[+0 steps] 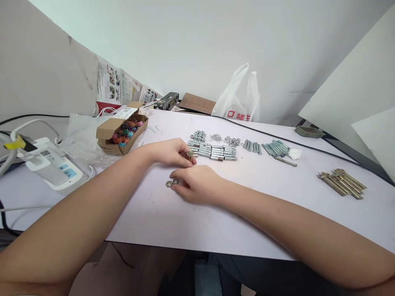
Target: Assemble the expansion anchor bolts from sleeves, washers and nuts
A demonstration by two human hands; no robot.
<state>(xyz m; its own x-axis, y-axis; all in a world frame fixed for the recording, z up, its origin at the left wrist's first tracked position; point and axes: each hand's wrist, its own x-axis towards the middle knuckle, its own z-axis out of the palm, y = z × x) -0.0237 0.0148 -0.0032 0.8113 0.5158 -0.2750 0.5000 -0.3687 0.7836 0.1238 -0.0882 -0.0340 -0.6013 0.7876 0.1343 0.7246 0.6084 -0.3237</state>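
My left hand [174, 153] is closed round a metal bolt [190, 153], whose brassy end points up between thumb and fingers; the rest of it is hidden. Just in front, my right hand [197, 184] reaches down to the tabletop, its thumb and forefinger closing about a hex nut [175, 181]. A second hex nut [168, 184] lies flat to the left, beside those fingertips. Behind my hands are rows of silver metal sleeves [212, 151], with a pile of nuts [198, 135], small rings [215, 138] and washers [232, 141] beyond them.
Grey bolts [276, 148] and a single long bolt [285, 162] lie to the right. Farther right is a stack of brassy bolts [342, 183]. An open cardboard box [106, 130] and a white power adapter [58, 168] stand left. A black cable [265, 134] crosses behind.
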